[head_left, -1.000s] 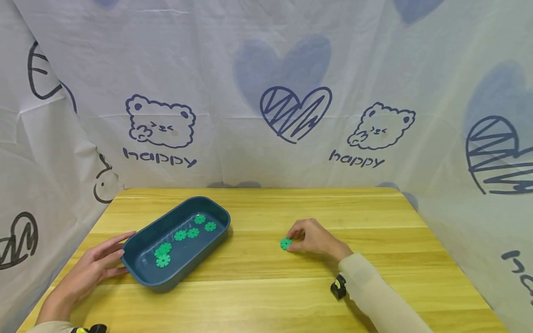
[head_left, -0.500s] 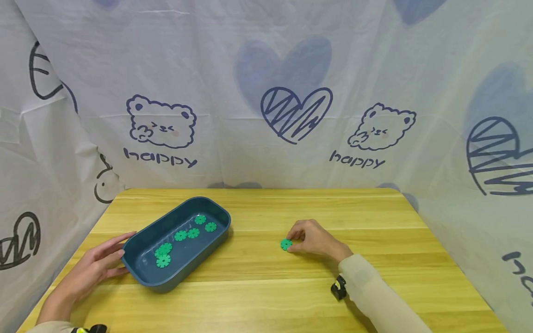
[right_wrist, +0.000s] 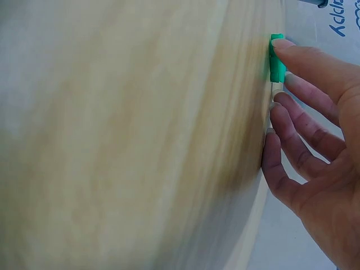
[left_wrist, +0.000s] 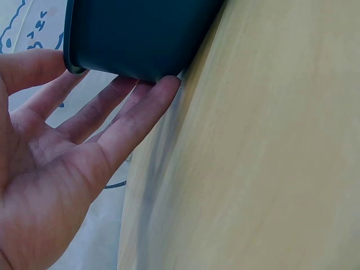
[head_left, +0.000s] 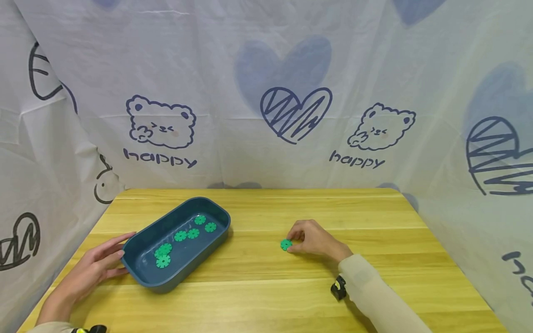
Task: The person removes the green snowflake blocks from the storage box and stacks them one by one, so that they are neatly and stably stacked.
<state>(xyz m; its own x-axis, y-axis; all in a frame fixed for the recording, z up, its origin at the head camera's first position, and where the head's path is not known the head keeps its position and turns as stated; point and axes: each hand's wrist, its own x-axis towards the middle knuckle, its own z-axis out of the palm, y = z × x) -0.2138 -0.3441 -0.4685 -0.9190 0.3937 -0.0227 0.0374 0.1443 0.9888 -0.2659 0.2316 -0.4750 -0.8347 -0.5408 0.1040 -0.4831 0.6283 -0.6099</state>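
Note:
A dark blue tray point(head_left: 191, 267) lies at a slant on the left of the table, with several green notched discs point(head_left: 163, 261) inside, some overlapping. My left hand point(head_left: 89, 268) touches its near left end, fingers nearly straight; in the left wrist view the hand point(left_wrist: 84, 124) has its fingertips against the tray's wall point(left_wrist: 140, 39). To the right of the tray, my right hand point(head_left: 314, 238) pinches one green disc point(head_left: 285, 244) between thumb and finger at the table. The right wrist view shows the hand point(right_wrist: 320, 124) with the disc point(right_wrist: 277, 62) seen edge-on, the other fingers curved below.
The wooden table point(head_left: 266, 300) fills the lower view. A white cloth point(head_left: 233, 152) with blue bears and hearts hangs behind and at both sides. A black strap piece point(head_left: 338, 287) is on the right wrist, and another dark piece point(head_left: 96, 329) shows at the left wrist.

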